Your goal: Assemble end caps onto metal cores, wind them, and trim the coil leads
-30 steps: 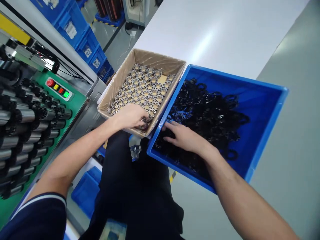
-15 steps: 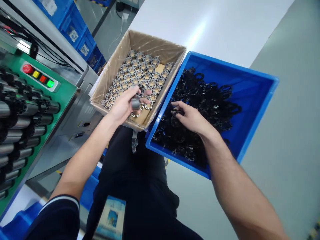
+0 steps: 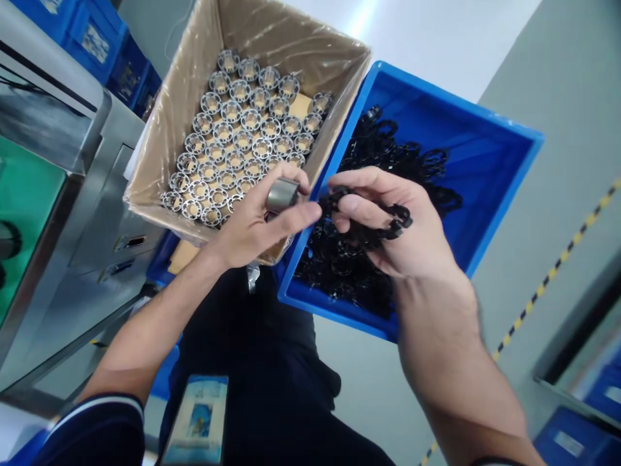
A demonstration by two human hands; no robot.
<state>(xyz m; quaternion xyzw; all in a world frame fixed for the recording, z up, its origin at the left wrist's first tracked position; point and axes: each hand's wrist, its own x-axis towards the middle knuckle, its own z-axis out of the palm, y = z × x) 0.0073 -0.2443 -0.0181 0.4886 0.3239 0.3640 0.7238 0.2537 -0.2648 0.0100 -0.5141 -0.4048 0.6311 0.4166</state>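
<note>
My left hand (image 3: 257, 220) is closed round a grey metal cylinder (image 3: 283, 195), held above the near right corner of the cardboard box. Over the blue bin my right hand (image 3: 412, 220) grips black plastic rings (image 3: 398, 222); how many is hidden by the fingers. The two hands nearly meet, with a black ring between the left thumb and the right fingertips. Rows of open-ended metal cylinders (image 3: 242, 139) stand upright in the plastic-lined cardboard box (image 3: 295, 26). A heap of loose black rings (image 3: 339, 272) lies in the blue bin (image 3: 490, 155).
At left is a metal machine cabinet (image 3: 97, 213) with a green top (image 3: 29, 220). Blue crates (image 3: 87, 32) are stacked at the upper left, and more crates (image 3: 572, 437) stand at the lower right. A white table surface (image 3: 436, 39) lies behind the bin.
My right hand has lifted out of the black rings with some in its fingers and turned toward my left. My left hand has moved right with the metal cylinder. The camera view has shifted closer.
</note>
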